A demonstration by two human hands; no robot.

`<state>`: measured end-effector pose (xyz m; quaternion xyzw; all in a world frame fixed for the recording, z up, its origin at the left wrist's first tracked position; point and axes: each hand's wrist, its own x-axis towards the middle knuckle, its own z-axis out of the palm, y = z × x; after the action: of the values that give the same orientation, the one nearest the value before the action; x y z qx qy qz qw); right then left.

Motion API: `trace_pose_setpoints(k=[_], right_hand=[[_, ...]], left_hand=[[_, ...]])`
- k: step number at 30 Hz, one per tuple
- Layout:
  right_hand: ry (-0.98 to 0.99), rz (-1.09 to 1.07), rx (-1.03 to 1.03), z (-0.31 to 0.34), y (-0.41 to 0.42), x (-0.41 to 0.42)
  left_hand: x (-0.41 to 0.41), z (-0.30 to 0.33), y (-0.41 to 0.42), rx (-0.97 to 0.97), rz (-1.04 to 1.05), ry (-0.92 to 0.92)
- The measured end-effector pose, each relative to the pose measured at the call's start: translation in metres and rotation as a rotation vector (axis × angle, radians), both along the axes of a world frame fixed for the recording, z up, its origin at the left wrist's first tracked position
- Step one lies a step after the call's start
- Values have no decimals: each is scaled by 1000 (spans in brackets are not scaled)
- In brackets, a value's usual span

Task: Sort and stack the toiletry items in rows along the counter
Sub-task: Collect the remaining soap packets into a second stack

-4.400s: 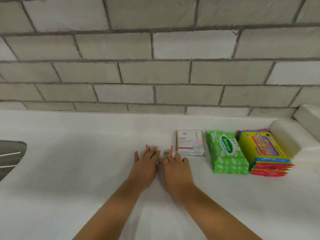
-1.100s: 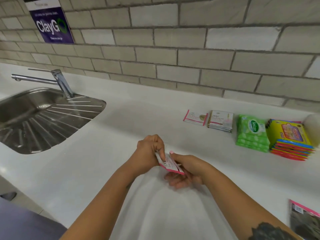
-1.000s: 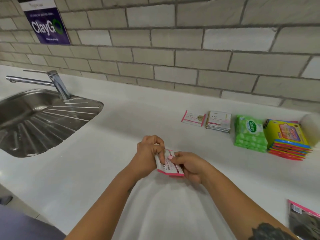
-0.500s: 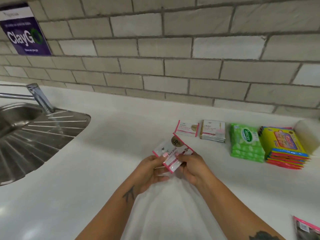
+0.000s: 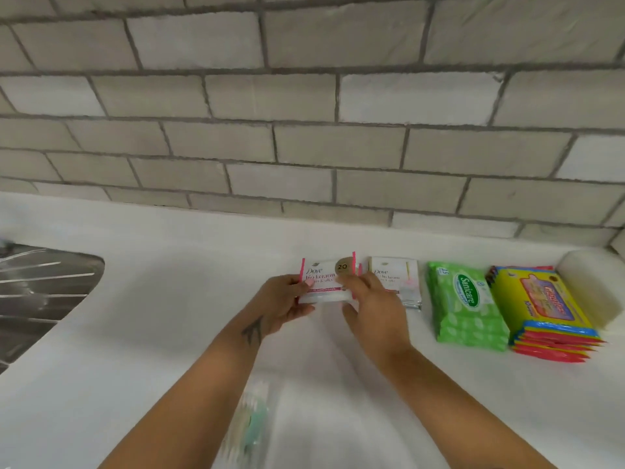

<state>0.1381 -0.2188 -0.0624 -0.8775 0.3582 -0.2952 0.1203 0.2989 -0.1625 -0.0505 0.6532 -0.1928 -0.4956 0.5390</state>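
At frame centre, left hand [image 5: 282, 304] and right hand [image 5: 373, 311] pinch a pink-edged Dove sachet [image 5: 326, 280] over the white counter [image 5: 152, 333]. Rightward sit three stacks: Dove sachets [image 5: 397, 282], green Sanicare packs [image 5: 465, 302], yellow packets [image 5: 544, 309].

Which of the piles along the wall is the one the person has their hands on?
The pink-edged Dove sachets, leftmost in the row: the left hand and right hand grip them. The green Sanicare wipes and yellow packs lie untouched.

Both forearms reach forward; left hand [image 5: 282, 304] and right hand [image 5: 373, 308] pinch sachets [image 5: 324, 282].
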Motion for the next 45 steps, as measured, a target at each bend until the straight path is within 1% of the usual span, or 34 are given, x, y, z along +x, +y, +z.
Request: trace_pose_setpoints(k=[1,3,5,7,12,16,19,21,25,29,35,41,43,45], right_hand=[[27,-47,-97,0,-7,3],[132,-115,-222,3,-21,11],[239,-142,-316,3,-34,17],[358,-135,-367,2,-44,21],[622,-123,-351,-10,-54,31],[733,-67,-294,-13,-53,31],[814,-39,-240,-12,-52,32],[835,-25,-225,-12,-51,32],[854,-15,-231,-14,-50,34],[900,-31,-246,-15,-50,37],[896,-37,-245,-16,-50,40],[849,-35,-246,-13,-45,37],[782,-26,-234,-9,-41,32],[672,-16,-199,-3,-36,24]], left_hand=[[3,0,-8,7,-13,-26],[8,0,-23,21,-25,-86],[14,-3,-35,41,-19,-171],[20,-9,-46,63,-9,-284],[29,-30,-63,136,-41,-700],[26,-47,-64,139,-21,-759],[21,-52,-63,183,-20,-882],[19,-53,-62,210,-19,-959],[15,-52,-62,241,-25,-1028],[14,-50,-61,235,-18,-1036],[11,-47,-61,248,-28,-1048],[8,-44,-61,249,17,-1010],[5,-41,-57,228,49,-1008],[-2,-36,-52,175,73,-1017]])
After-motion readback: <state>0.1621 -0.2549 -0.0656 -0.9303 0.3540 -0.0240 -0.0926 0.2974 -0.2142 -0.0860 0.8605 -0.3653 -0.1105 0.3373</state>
